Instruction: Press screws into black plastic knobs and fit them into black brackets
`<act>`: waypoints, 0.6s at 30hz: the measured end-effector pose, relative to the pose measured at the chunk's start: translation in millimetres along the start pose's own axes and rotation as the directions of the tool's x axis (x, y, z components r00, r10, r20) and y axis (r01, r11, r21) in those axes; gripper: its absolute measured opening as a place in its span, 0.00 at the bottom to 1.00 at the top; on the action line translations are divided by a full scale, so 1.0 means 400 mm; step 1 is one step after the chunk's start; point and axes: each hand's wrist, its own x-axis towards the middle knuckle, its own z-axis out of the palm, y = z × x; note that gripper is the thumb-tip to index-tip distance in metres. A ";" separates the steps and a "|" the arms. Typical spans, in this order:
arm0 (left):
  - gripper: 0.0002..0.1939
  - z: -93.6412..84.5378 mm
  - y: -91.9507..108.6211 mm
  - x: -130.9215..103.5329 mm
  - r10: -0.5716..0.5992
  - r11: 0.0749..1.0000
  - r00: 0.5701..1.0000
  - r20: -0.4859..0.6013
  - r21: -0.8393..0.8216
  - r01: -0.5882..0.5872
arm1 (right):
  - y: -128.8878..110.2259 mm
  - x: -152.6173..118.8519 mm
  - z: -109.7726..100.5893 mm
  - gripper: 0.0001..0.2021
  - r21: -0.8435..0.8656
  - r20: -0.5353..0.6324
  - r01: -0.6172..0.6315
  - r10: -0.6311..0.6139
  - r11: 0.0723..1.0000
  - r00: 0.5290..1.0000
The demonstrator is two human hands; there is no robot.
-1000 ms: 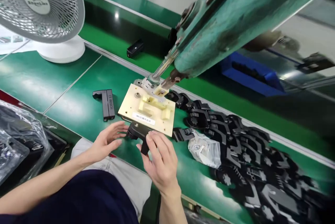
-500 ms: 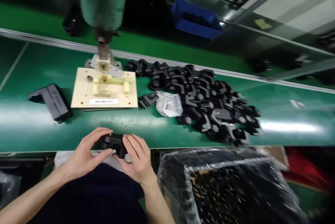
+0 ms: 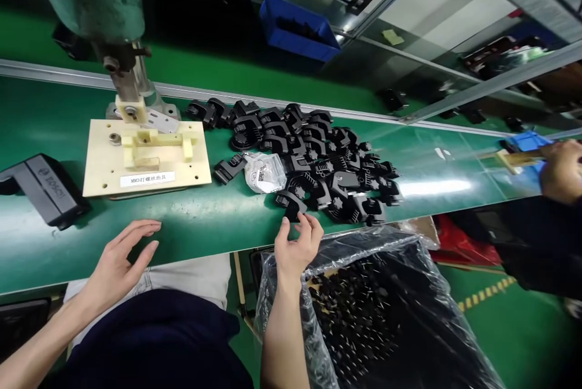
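Note:
My left hand point(image 3: 125, 259) hovers over the front of the green bench point(image 3: 191, 225), fingers apart, holding nothing. At the lower left edge of a pile of black parts point(image 3: 313, 140), my right hand point(image 3: 296, 245) has its thumb and fingertips at a small curved black plastic part point(image 3: 290, 202), which shows between them. Just beyond it lies a clear plastic bag point(image 3: 265, 172) with a printed label. A cream fixture plate point(image 3: 148, 180) with raised blocks stands left of the pile, under a green press head point(image 3: 91, 1).
At the far left lies a larger black housing point(image 3: 48, 189). A plastic-lined bin point(image 3: 291, 310) of small dark pieces stands below the bench edge. A blue tray point(image 3: 297, 34) sits behind. At right, another person's hand point(image 3: 564, 171) is by a cream fixture point(image 3: 509, 160).
The hands have parted; earlier both held a black part above the bench edge. My right hand has moved right to the pile, the left hand leftward, empty. The view has shifted right.

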 end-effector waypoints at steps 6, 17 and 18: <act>0.11 -0.032 0.008 0.007 -0.025 0.999 0.999 -0.022 0.042 0.026 | -0.021 -0.018 0.049 0.15 0.088 -0.060 -0.207 0.213 0.974 0.975; 0.08 -0.031 -0.040 0.054 0.053 0.997 0.983 -0.173 0.064 -0.042 | -0.117 -0.028 0.059 0.11 0.215 0.059 0.036 -0.050 0.976 0.997; 0.07 -0.028 -0.042 0.058 0.046 0.998 0.982 -0.183 0.058 -0.036 | -0.128 -0.026 0.058 0.11 0.226 0.075 0.074 -0.093 0.971 0.993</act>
